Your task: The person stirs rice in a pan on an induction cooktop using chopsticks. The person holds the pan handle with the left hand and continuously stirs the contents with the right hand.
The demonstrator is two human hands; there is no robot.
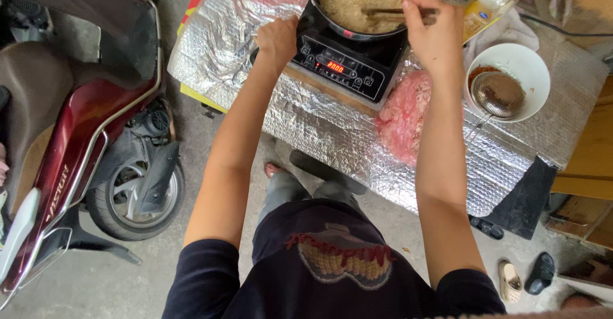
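A dark red scooter (70, 140) is standing on the concrete floor well to the left of the induction cooker (348, 57). The desk (306, 121), wrapped in silver foil, is carrying the cooker near its far edge. A black pan (367, 0) full of pale, grainy food is sitting on top of the cooker, and the cooker's red display is glowing on the front panel. A pink plastic bag (402, 114) is lying just to the right of the cooker, at the desk's near edge. A white bowl (511, 79) is sitting further right of the cooker, with a metal mesh strainer (497, 94) resting inside it. The left hand (278, 38) is curled closed at the cooker's left front corner; whether it is gripping anything I cannot tell. The right hand (434, 31) is closed around a pair of brown chopsticks (383, 11), holding them over the cooker, their tips reaching into the food in the pan
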